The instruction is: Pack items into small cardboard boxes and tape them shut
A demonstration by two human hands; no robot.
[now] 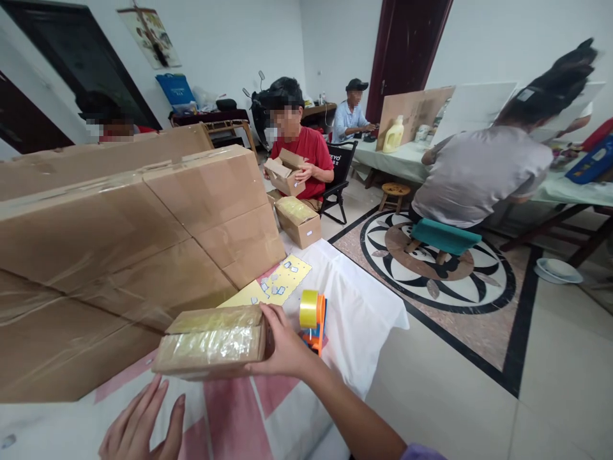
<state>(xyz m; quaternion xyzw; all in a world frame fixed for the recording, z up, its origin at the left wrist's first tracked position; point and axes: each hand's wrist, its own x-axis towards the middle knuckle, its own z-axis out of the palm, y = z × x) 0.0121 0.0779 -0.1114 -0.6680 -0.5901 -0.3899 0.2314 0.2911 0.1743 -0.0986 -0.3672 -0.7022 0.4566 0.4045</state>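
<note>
1 taped carton (211, 342), right hand (282, 348)

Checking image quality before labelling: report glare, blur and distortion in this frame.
Head view: glare on the tape across the small box held by the right hand; left hand slightly soft at the bottom edge; wide-angle bending bows the big cartons; even indoor light, soft shadows.

The small carton (211, 342) is brown cardboard wrapped in glossy, crinkled clear tape. The big cartons (119, 255) are matt cardboard with shiny tape strips. The tape dispenser (313, 322) looks like orange plastic; the tablecloth (354, 313) seems smooth cloth.
</note>
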